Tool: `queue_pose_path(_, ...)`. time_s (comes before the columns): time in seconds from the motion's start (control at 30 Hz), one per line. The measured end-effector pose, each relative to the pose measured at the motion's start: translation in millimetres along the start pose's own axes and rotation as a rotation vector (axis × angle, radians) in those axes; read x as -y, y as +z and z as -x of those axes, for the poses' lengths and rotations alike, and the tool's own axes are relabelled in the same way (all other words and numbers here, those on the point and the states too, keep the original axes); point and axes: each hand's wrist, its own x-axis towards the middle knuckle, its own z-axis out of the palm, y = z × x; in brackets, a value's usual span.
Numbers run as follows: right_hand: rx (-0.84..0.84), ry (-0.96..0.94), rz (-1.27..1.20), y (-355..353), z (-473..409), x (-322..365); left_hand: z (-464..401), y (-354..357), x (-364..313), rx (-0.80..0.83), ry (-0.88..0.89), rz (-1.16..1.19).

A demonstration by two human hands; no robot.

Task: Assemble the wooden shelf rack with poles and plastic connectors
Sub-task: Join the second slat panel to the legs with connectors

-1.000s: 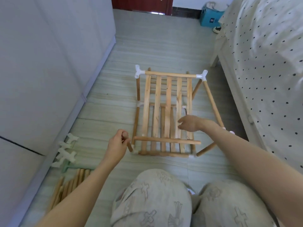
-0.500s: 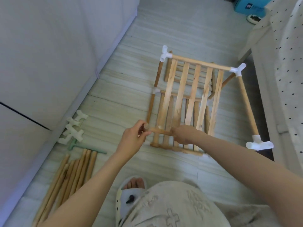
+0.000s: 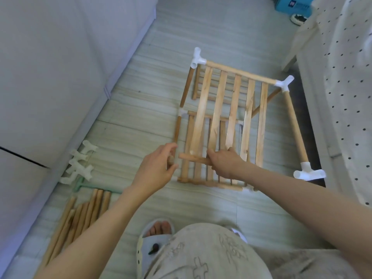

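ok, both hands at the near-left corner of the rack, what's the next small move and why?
Probably fit a connector onto the bare end of the slat rail and join it to the post. The right hand grips the rail, its left end showing no connector; the left hand holds the top of the near-left post beside it. Spare connectors lie on the floor at left.

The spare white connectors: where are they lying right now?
In the head view the spare connectors lie in a loose heap on the floor at the left, against the base of the white cabinet, just beyond the bundle of loose poles.
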Motion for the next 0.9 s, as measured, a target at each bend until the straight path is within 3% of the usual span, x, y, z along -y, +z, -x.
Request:
queue_pose_path(0.1, -0.023, -0.019, -0.044, -4, 15, -1, -9, 2, -15, 0.068, 0.027, -0.143)
queue_pose_path(0.27, -0.043, -0.068, -0.015, -3, 32, -1, -15, 13, -25, 0.096, -0.077, 0.063)
queue_pose_path(0.5, -0.102, -0.127, 0.002, 5, 42, -10, -18, 12, -25, 0.152, -0.057, -0.082)
queue_pose_path(0.73, -0.012, -0.147, 0.030, 3, 37, -11, -22, 14, -26, 0.175, -0.071, -0.141)
queue_pose_path(0.9, 0.004, -0.157, 0.027, 5, 38, -11, -26, 13, -26, 0.199, 0.013, -0.373)
